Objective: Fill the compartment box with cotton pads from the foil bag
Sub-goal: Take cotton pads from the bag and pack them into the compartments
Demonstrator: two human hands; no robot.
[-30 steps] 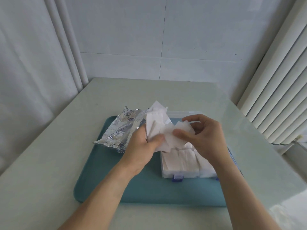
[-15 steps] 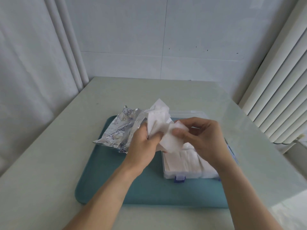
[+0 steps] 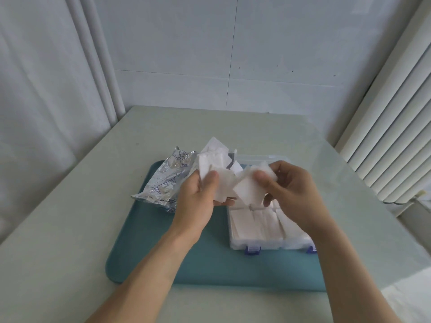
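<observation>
The right hand (image 3: 289, 190) pinches a small bunch of square cotton pads (image 3: 250, 191) between thumb and curled fingers, and the compartment box (image 3: 268, 244) lies directly beneath and slightly toward the person from that hand, so the coming move is, as I judge it, a short drop down and nearer rather than any sideways reach. The left hand (image 3: 198, 206) grips a larger fanned stack of pads (image 3: 213, 165) with its thumb on top, held above the teal tray (image 3: 210, 264) between the foil bag (image 3: 166, 183) and the box; the two bunches touch or overlap at their inner edges, and I cannot tell whether they are fully parted. The box is clear plastic with blue latches at its near edge, its long axis running left to right across the tray, its lid standing open at the far side. The near compartments already hold white pads laid flat; the far row is mostly hidden behind the hands. The right hand is plainly the nearer to the box, being over it, while the left is nearer the crumpled foil bag, which lies on the tray's far left corner, just beside the left hand's knuckles. The tray rests on the pale worktop (image 3: 70, 229)
</observation>
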